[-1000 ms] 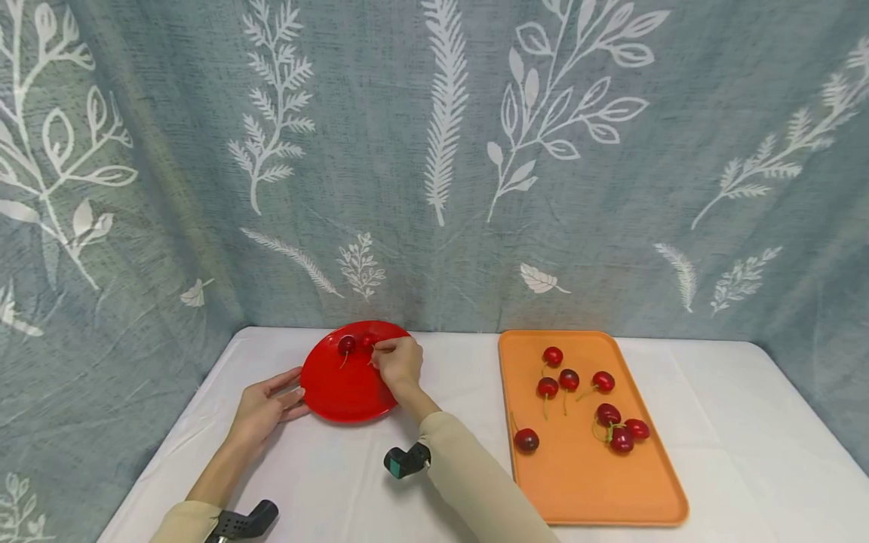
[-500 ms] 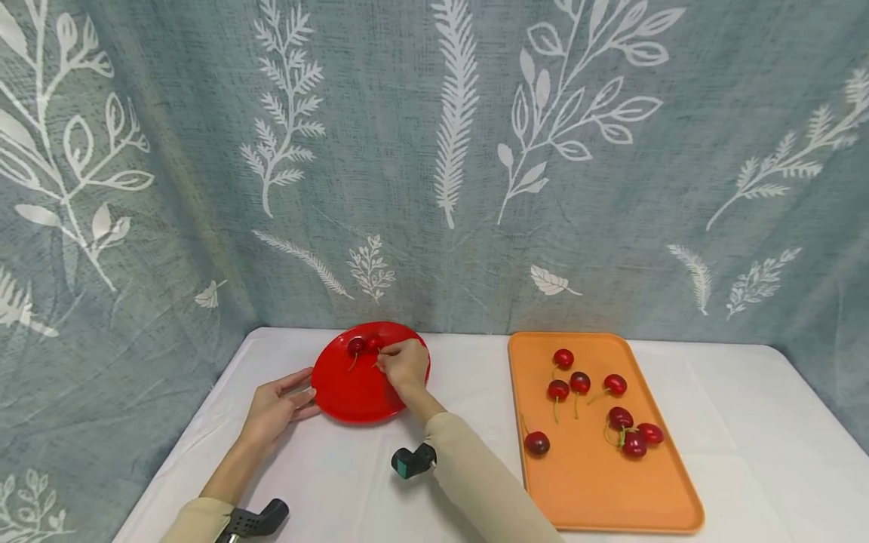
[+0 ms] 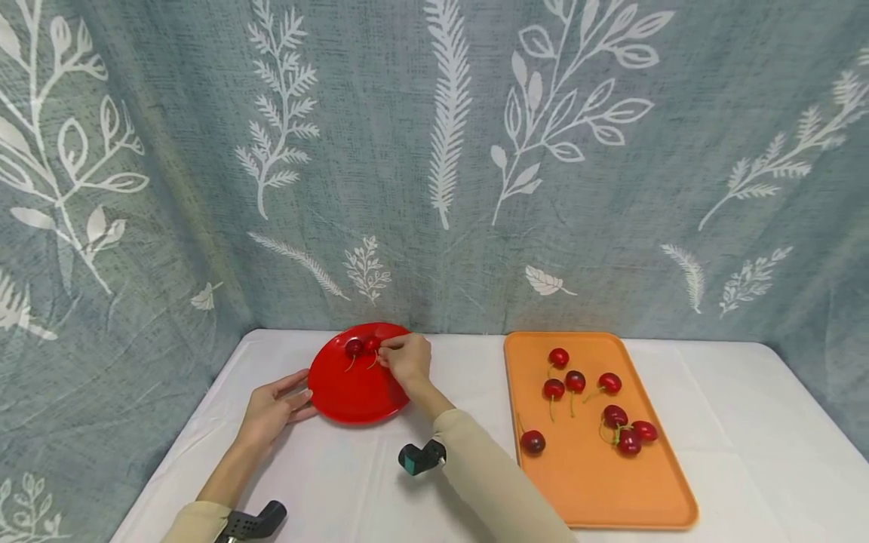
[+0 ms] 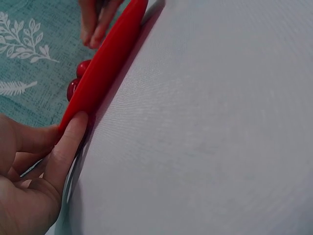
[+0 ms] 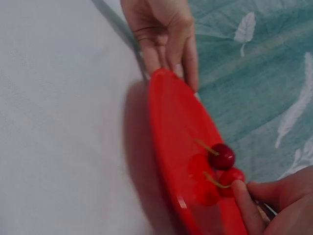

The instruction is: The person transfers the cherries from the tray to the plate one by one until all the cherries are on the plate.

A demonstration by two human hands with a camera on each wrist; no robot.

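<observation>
On the red plate point(image 3: 356, 392), near its far rim, lie a dark cherry point(image 3: 354, 348) and a brighter cherry point(image 3: 373, 344) — right hand point(image 3: 407, 359) just beside, fingers free; left hand point(image 3: 268, 412) touching the plate's left edge, fingers straight.

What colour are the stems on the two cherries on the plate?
Yellowish green; the stems show best in the right wrist view.

No lettering, brand, number or sign can be read on the red plate point(image 3: 353, 392) between the left hand point(image 3: 268, 411) and right hand point(image 3: 409, 362), the orange tray point(image 3: 604, 490) to their right, or the curtain point(image 3: 380, 113) beyond them.
</observation>
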